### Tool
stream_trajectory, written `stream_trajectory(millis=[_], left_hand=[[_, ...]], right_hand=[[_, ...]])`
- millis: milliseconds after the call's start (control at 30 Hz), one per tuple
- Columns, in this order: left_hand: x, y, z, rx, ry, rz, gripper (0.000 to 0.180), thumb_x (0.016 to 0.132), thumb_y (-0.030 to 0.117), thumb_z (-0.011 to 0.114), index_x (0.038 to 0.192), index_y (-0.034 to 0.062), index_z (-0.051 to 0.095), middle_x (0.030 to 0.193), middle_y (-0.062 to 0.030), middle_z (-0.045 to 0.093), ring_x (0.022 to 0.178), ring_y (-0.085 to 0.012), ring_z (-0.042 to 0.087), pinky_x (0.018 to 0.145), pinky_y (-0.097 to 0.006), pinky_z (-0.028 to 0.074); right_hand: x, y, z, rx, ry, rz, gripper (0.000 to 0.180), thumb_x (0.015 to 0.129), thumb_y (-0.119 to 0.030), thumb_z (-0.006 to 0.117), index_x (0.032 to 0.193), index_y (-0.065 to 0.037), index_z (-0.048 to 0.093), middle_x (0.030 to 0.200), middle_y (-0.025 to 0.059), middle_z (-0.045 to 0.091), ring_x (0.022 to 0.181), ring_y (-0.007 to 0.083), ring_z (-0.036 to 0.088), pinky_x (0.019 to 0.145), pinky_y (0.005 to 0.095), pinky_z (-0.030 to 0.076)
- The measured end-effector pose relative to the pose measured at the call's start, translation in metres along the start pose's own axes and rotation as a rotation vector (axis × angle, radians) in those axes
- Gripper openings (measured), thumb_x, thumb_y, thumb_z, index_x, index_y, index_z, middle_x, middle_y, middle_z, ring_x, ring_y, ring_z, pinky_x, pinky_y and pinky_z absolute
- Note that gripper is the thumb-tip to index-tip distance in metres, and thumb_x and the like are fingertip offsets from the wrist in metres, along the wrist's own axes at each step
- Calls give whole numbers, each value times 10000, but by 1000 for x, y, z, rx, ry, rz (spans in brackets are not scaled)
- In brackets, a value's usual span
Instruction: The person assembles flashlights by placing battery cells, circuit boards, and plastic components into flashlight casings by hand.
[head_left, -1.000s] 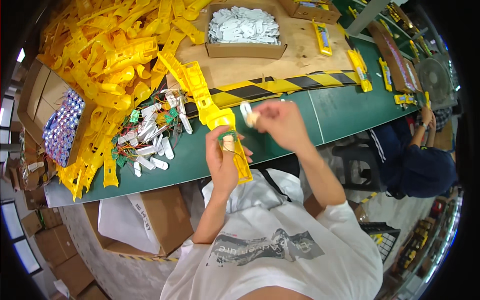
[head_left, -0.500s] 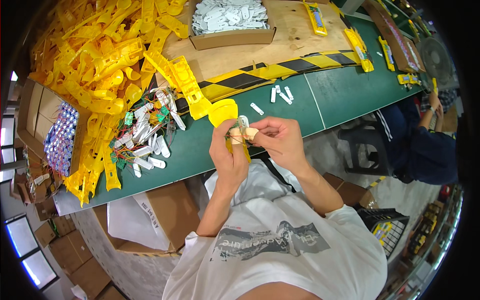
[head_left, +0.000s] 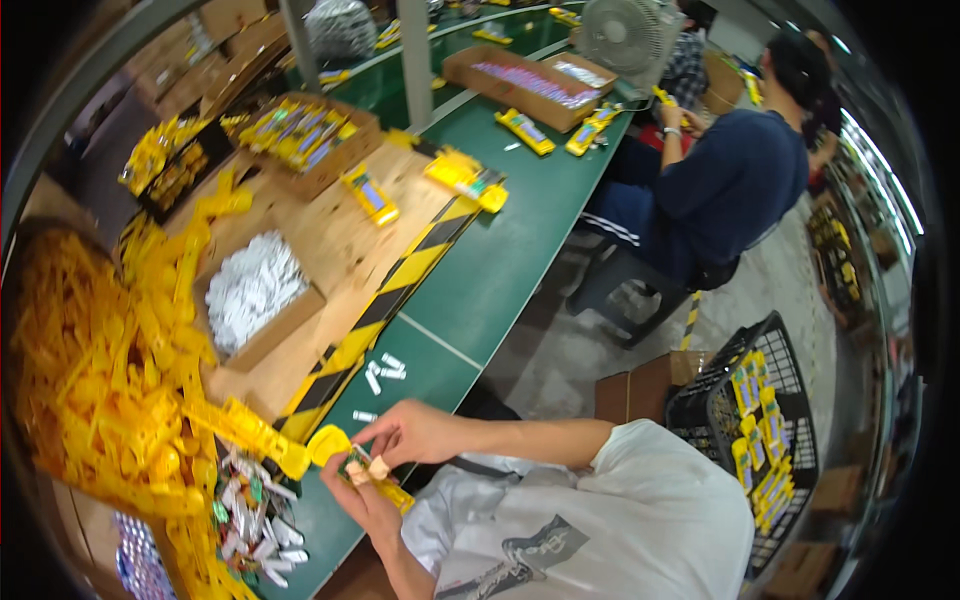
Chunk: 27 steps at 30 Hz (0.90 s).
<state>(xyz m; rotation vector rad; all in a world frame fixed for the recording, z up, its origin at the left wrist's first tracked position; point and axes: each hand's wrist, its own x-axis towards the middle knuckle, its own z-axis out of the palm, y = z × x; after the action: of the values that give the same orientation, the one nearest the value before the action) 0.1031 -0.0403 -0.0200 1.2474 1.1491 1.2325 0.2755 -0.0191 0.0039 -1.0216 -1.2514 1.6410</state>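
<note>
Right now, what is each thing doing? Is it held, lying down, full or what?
yellow plastic piece: held between both hands.
left hand: gripping it from below.
right hand: pinching it from above.
cardboard box: open, full of white parts.
small white parts: lying loose on the green table.
black basket: holds yellow packs.

View: I've got one head cam, fisheye, worn above the work.
Facing: down and fwd over green surface.
Range: close to left hand, right hand.
Overlap: n/a, single view.
</note>
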Motion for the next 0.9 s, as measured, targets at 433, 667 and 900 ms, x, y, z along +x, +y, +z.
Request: stream_trajectory(millis=[433,667,900], left_hand=[[28,8,32,245,-47,108,263,1035,175,369,1233,5,401,1024,-177,525,825,-237,554,713,-324,475],[32,-6,35,208,-70,29,231,1042,142,334,1239,42,402,1049,-137,523,826,-190,559,685,-301,478],[28,1,38,143,-87,57,198,1048,121,391,1223,33,416,1070,-121,509,892,-176,541,748,-293,468]], right_hand=[[-20,-10,-2,-264,186,-151,443,899,42,617,1334,-35,596,971,113,684,877,112,652,770,254,538],[-16,8,-2,-139,258,-246,442,899,56,599,1337,2,582,1215,125,649,1023,136,632,838,263,528],[-24,13,0,-244,328,-367,434,904,6,626,1335,-31,596,1286,159,600,1014,217,663,852,305,546]])
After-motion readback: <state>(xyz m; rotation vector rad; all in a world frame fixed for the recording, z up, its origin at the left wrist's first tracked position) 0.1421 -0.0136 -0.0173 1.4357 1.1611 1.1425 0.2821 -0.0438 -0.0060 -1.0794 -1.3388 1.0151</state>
